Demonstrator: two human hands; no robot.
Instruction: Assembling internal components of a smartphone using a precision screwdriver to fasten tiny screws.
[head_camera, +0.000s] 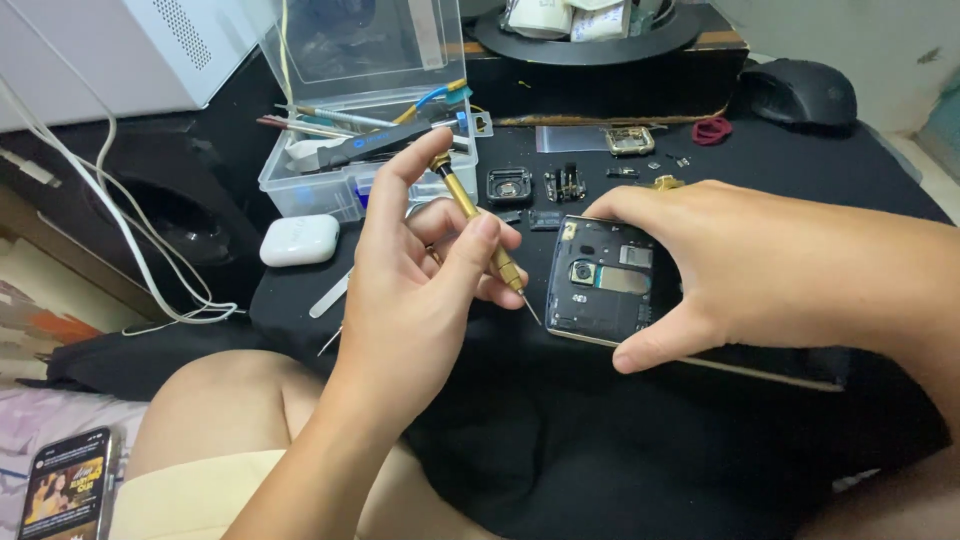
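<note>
At frame centre the left hand (425, 270) pinched a brass screwdriver (478, 222), tip angled toward the opened phone (600, 280) (back cover off), which the right hand (760, 270) clasped steady by its edges.

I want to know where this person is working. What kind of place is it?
Probably a small home spot for fixing phones. The left hand holds a thin brass screwdriver beside an opened phone steadied by the right hand. Tiny phone parts lie on the black cloth, and a clear plastic tool box stands behind.
</note>
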